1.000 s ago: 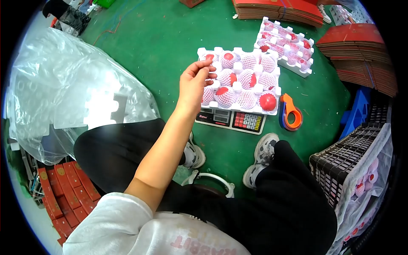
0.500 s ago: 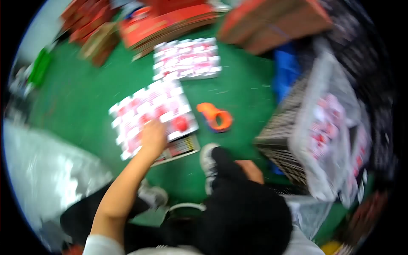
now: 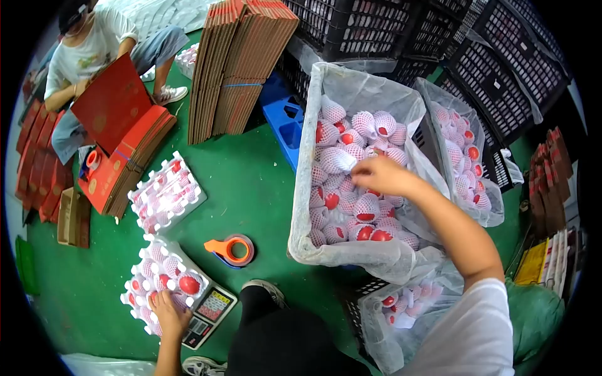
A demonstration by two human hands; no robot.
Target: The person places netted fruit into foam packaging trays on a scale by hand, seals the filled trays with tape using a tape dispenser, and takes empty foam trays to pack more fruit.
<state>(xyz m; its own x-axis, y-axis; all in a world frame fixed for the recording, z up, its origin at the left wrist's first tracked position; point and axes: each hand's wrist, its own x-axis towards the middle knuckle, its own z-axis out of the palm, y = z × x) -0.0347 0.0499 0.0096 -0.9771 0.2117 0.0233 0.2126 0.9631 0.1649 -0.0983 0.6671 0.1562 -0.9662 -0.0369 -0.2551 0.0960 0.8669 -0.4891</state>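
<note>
My left hand (image 3: pixel 170 313) is at a white tray (image 3: pixel 188 258) of red, apple-like fruit in foam nets, its fingers curled over one fruit near the front. The tray sits on a scale (image 3: pixel 213 308) with a keypad and display. My right hand (image 3: pixel 384 175) reaches into a plastic-lined crate (image 3: pixel 303 232) heaped with netted red fruit. Its fingers are bent down against the fruit, beside a whiter foam net (image 3: pixel 337 160); the fingertips are partly hidden, so what they hold does not show.
A second filled tray (image 3: pixel 168 194) and an orange tape dispenser (image 3: pixel 233 250) lie on the green floor (image 3: pixel 251 188). Folded cartons (image 3: pixel 235 69) and black crates (image 3: pixel 370 31) stand behind. Another person (image 3: pixel 94 50) sits at upper left handling a red carton (image 3: pixel 113 103). More fruit crates (image 3: pixel 461 147) stand right.
The view has swung right and sharpened, bringing in the crates and the other person. My right hand has gone from beside my knee into the fruit crate. My left hand remains at the tray.
</note>
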